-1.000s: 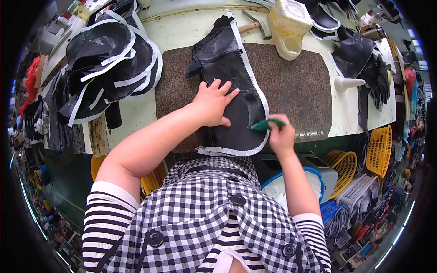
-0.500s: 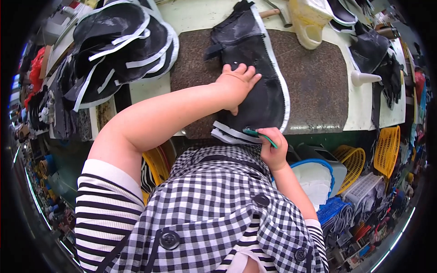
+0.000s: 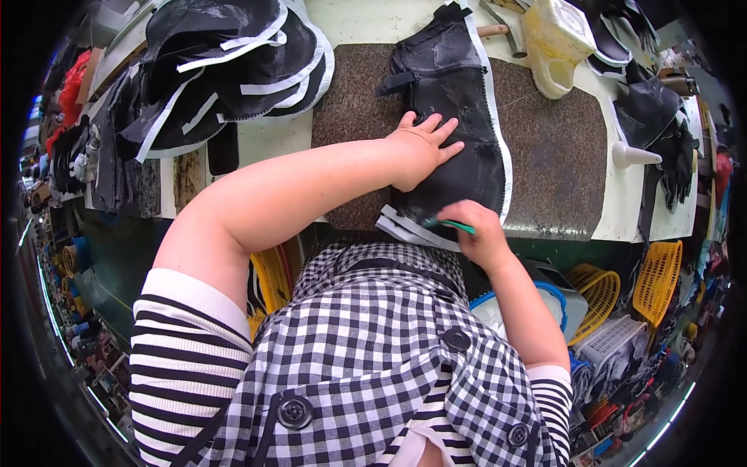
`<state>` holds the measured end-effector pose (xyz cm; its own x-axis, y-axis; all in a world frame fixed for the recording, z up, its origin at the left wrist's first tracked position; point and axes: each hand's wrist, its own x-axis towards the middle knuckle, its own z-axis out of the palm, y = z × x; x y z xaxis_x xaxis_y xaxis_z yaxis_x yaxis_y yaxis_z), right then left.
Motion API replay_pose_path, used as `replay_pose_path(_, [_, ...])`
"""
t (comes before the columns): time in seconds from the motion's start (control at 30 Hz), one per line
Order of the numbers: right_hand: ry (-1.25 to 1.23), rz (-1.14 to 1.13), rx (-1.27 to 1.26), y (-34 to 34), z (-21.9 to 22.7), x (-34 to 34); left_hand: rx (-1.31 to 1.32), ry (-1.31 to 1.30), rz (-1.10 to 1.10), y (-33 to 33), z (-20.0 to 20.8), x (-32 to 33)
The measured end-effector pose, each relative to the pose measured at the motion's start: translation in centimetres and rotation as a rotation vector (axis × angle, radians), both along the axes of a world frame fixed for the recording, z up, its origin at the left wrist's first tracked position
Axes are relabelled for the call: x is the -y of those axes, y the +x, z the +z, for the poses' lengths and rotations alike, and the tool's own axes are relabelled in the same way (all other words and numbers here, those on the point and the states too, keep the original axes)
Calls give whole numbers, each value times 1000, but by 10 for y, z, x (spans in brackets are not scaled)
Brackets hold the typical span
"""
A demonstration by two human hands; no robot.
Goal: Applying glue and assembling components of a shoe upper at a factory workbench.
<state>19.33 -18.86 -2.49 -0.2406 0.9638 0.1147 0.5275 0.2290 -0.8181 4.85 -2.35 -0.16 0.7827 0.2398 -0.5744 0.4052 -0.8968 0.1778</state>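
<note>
A black boot upper (image 3: 473, 165), edged with white tape, lies lengthwise on a brown speckled board (image 3: 554, 159). My left hand (image 3: 419, 152) rests flat on it with fingers spread. At the upper's near end, my right hand (image 3: 484, 235) is closed round a small green-handled brush (image 3: 461, 226). The brush's dark head reaches left over the black surface, just above the white-taped near edge (image 3: 410, 231). My right fingers are slightly blurred. A strap tab (image 3: 395, 83) sticks out from the upper's left side.
A stack of similar black uppers (image 3: 226, 70) sits at the left. Beyond the board are a hammer (image 3: 515, 40) and a yellowish glue-stained plastic container (image 3: 557, 48). A white cone nozzle (image 3: 634, 156) lies at the right. Yellow baskets (image 3: 657, 282) stand below the table's right side.
The whole view has shifted, so the table appears further right and slightly higher. My right hand and brush have moved a little along the upper's near end. My left hand stays pressed on it.
</note>
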Motion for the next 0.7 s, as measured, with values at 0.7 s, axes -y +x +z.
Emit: replay_pose_path(0.7, [260,-206,225,-17,-11,71,56,25,13,-1,0,1])
